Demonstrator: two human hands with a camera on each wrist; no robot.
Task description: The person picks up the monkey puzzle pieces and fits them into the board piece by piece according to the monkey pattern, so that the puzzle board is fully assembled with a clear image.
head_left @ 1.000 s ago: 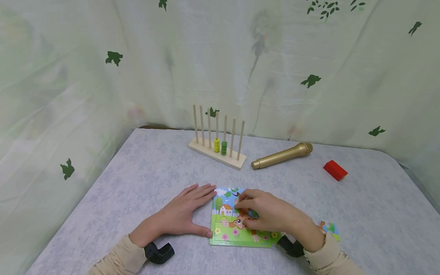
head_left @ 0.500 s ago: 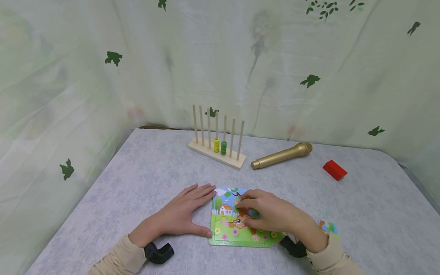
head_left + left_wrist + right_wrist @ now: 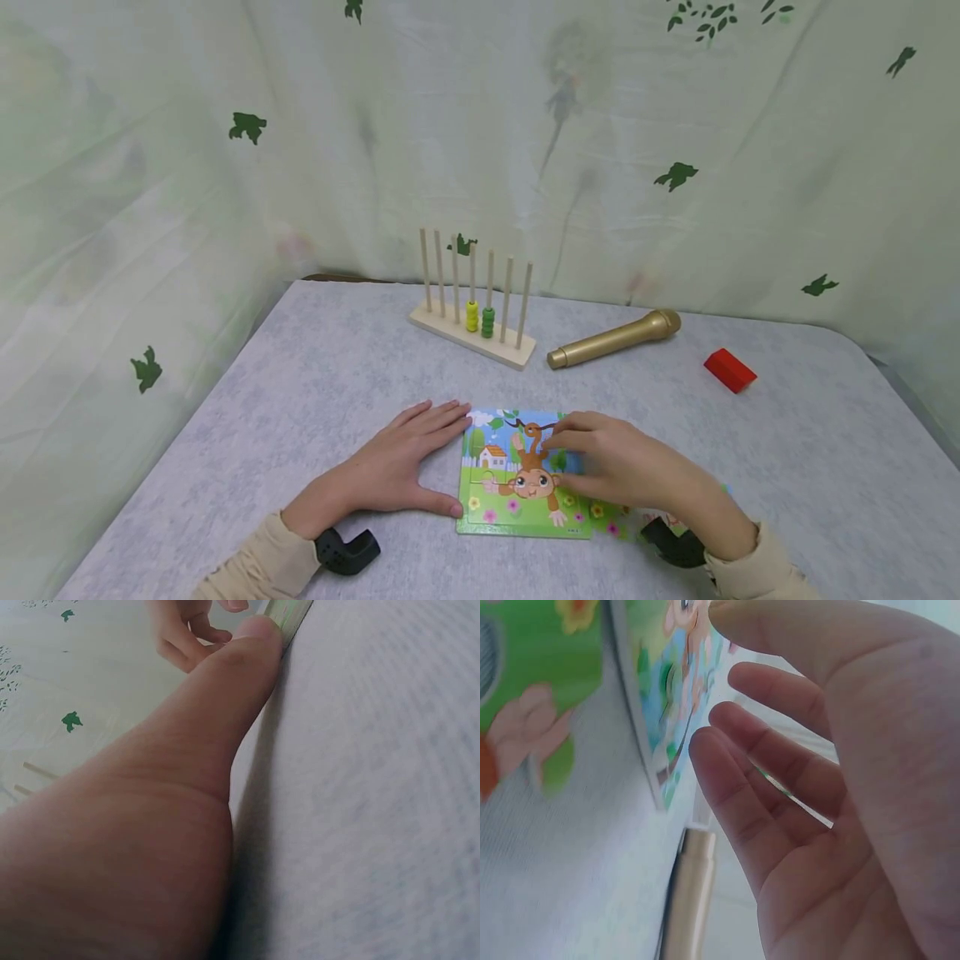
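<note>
A jigsaw board (image 3: 517, 531) with a picture of a hanging monkey, a house and flowers lies flat on the table. At its left edge my left hand (image 3: 397, 462) is spread on the table, fingertips and thumb touching the board's side. My right hand (image 3: 630, 458) hovers over the board's right part, its fingers loosely bent. In the right wrist view nothing sits between those fingers and the thumb. Loose jigsaw pieces (image 3: 609, 517) lie to the right of the board, partly hidden under my right hand and wrist; one piece (image 3: 581, 649) shows green grass and a flower.
Behind the board stands a wooden peg counting stand (image 3: 480, 340) with yellow and green beads. A gold toy microphone (image 3: 615, 340) and a red block (image 3: 730, 371) lie to the back right. A printed curtain (image 3: 480, 125) hangs behind the table.
My right hand has drawn back to the right from the middle of the board, uncovering the monkey's body and tail. My left hand stays where it was.
</note>
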